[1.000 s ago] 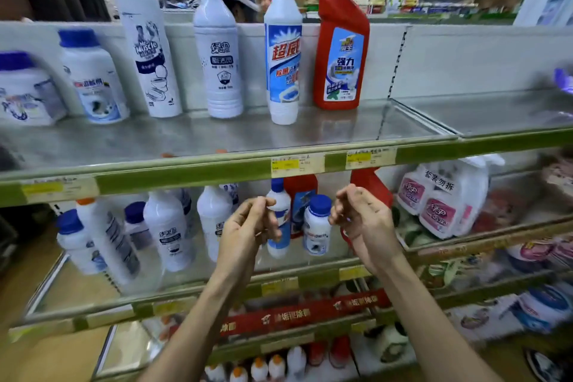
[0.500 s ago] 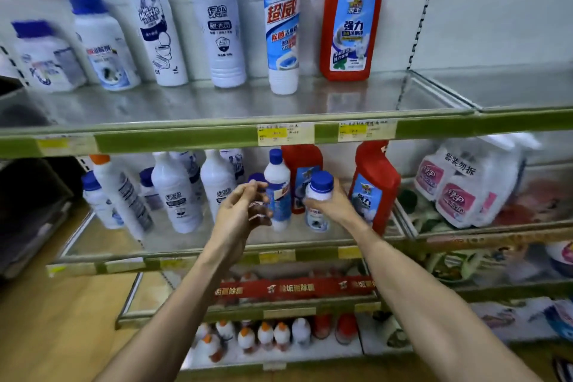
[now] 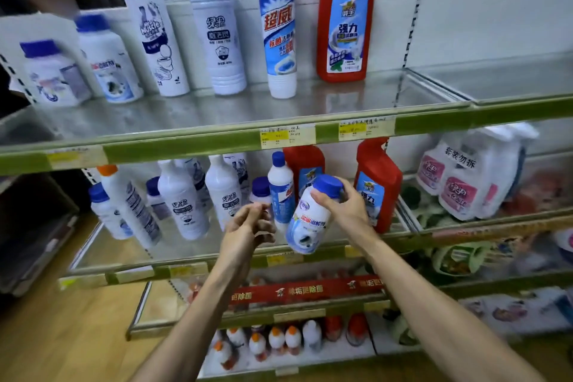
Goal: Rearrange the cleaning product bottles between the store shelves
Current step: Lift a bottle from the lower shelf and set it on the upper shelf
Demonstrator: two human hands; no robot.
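My right hand (image 3: 347, 208) grips a small white bottle with a blue cap (image 3: 307, 223) near its top and holds it tilted, lifted off the middle shelf (image 3: 186, 254). My left hand (image 3: 248, 226) hovers just left of it, fingers loosely curled, holding nothing. On the middle shelf behind stand white bottles (image 3: 183, 201), a slim blue-capped bottle (image 3: 280, 189) and two red bottles (image 3: 376, 183). The upper shelf (image 3: 217, 121) carries several bottles: two squat blue-capped ones (image 3: 108, 62), tall white ones (image 3: 220, 34), a blue-labelled one (image 3: 277, 31) and a red one (image 3: 344, 22).
White refill jugs with pink labels (image 3: 465, 183) sit on the middle shelf to the right. The right part of the upper shelf (image 3: 502, 77) is bare. Small orange-capped bottles (image 3: 273, 341) fill the bottom shelf. Wooden floor (image 3: 62, 335) lies at lower left.
My right hand closed on the blue-capped white bottle and lifted it off the middle shelf, tilting it toward me. The left hand stayed close by. The view dipped lower.
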